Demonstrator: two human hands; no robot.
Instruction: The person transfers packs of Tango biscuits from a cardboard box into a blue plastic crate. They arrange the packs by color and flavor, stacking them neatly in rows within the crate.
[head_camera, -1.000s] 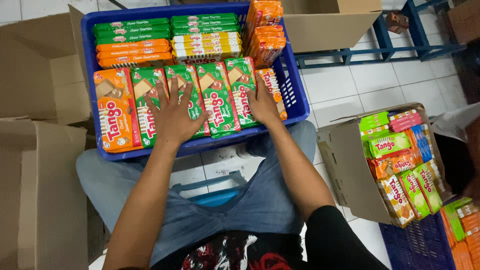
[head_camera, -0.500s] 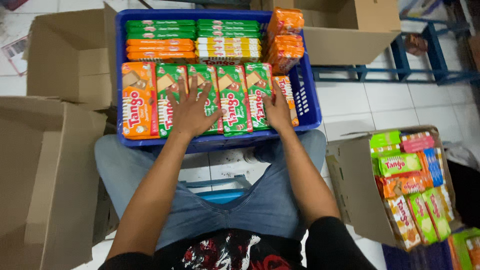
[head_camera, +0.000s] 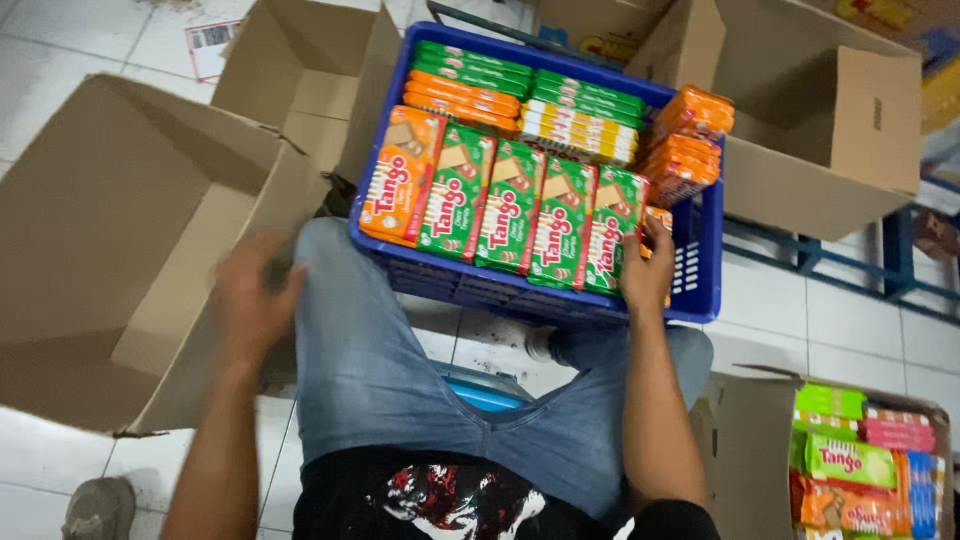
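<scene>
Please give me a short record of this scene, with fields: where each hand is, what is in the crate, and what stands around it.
left hand: blurred, at the flap of the open cardboard box, holds nothing visible
right hand: rests on the green packet at the row's right end
blue crate: on the person's lap, holds rows of green and orange packets
lower right: carton of mixed packets
floor: white tiles

Even, soft overhead light, faint shadows; left hand (head_camera: 250, 300) motion-blurred, pic tilted, edges maybe slightly soft.
</scene>
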